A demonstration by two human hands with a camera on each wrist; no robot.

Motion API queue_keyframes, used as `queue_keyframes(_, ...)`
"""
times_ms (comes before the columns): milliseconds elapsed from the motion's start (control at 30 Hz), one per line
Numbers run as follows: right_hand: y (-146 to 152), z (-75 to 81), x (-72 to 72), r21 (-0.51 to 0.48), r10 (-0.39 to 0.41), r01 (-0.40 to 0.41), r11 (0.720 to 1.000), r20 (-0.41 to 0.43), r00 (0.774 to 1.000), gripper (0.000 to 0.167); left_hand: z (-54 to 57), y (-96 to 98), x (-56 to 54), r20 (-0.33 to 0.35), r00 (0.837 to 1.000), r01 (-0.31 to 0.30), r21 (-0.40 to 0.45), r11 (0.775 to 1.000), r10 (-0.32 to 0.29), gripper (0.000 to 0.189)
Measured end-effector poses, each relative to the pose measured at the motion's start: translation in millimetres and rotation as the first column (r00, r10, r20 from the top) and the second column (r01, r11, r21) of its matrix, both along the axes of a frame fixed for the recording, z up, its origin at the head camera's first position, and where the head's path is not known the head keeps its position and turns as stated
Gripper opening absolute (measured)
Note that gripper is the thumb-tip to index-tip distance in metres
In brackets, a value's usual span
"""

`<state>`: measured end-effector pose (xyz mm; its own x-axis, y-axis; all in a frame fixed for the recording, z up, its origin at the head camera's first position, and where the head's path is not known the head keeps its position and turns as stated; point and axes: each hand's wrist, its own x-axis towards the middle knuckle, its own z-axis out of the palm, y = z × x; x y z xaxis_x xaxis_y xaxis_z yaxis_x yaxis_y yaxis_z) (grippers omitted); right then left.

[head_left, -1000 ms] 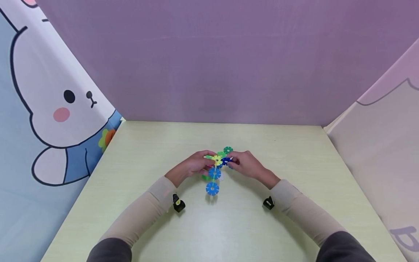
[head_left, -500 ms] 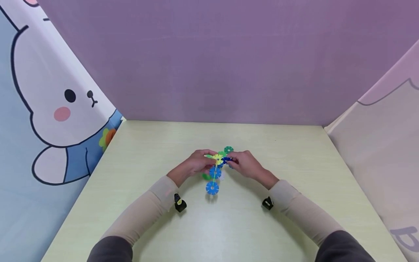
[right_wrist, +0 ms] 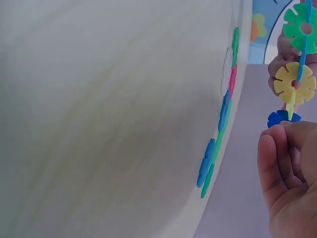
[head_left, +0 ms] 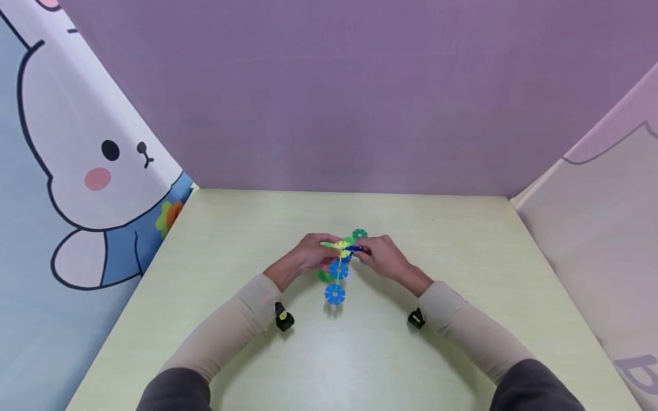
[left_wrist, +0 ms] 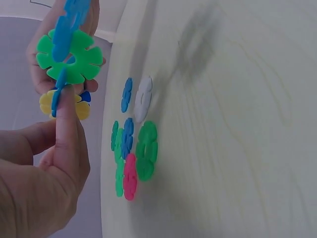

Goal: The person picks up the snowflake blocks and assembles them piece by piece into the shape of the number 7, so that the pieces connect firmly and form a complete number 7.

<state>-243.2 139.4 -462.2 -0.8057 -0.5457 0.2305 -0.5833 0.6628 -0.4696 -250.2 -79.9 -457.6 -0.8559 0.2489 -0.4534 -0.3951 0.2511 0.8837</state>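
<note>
Above the table, both hands hold a chain of notched plastic snowflake discs. My left hand [head_left: 311, 253] pinches the chain around a yellow disc [right_wrist: 292, 82]. From there the chain runs toward me through a blue disc [head_left: 338, 269] and a green disc [left_wrist: 84, 58] to another blue disc [head_left: 335, 294] at the near end. My right hand [head_left: 382, 257] pinches a dark blue disc [right_wrist: 282, 118] between thumb and fingers. In the right wrist view, that disc meets a pale yellow piece [right_wrist: 291, 105] seen edge-on below the yellow disc. Fingers partly hide the joint.
Loose discs lie flat on the table [head_left: 411, 354] under and beyond the hands: a white one [left_wrist: 143, 99], a pink one [left_wrist: 130, 177], a large green one [left_wrist: 147, 151], and several other blue and green ones. A purple panel [head_left: 349, 103] stands at the table's back edge.
In my right hand the dark blue disc has turned from showing its face to nearly edge-on, close against the yellow disc. Both hands have shifted very slightly; the chain stays held.
</note>
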Motion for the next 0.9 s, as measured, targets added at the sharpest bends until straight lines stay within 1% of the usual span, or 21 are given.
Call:
queue_keyframes(133, 1, -1.8, -0.4, -0.002, -0.002, 0.002, 1.000, 0.038, 0.999, 0.012, -0.6, -0.9, -0.4, 0.003, 1.000, 0.018, 0.003, 1.000, -0.018, 0.034)
queue_keyframes(267, 4, -0.8, -1.6, 0.002, 0.013, -0.013, 1.000, 0.091, 0.996, 0.015, -0.2, -3.5, -0.9, 0.011, 0.999, 0.036, 0.007, 0.999, -0.036, 0.034)
queue_keyframes(400, 9, 1.8, -3.4, 0.002, 0.021, -0.021, 1.000, 0.139, 0.990, 0.017, 0.6, -4.8, -2.1, 0.015, 0.999, 0.035, 0.001, 0.999, -0.035, 0.034)
queue_keyframes(533, 16, 2.7, -5.3, 0.016, 0.019, -0.022, 1.000, 0.154, 0.988, 0.019, -1.0, -5.5, -2.8, 0.018, 1.000, 0.023, -0.003, 1.000, -0.023, 0.035)
queue_keyframes(667, 22, 1.2, -8.3, 0.043, -0.003, -0.004, 0.999, 0.166, 0.986, 0.020, -2.1, -6.8, -2.9, 0.021, 1.000, 0.021, 0.006, 1.000, -0.021, 0.037)
queue_keyframes(767, 25, -0.2, -10.8, 0.058, -0.025, 0.014, 0.998, 0.197, 0.980, 0.022, -3.4, -7.5, -3.5, 0.021, 0.999, 0.035, 0.015, 0.999, -0.035, 0.037)
queue_keyframes(900, 28, -1.6, -13.5, 0.097, -0.053, 0.032, 0.995, 0.216, 0.975, 0.027, -3.9, -7.7, -3.1, 0.024, 0.998, 0.051, 0.020, 0.998, -0.052, 0.038)
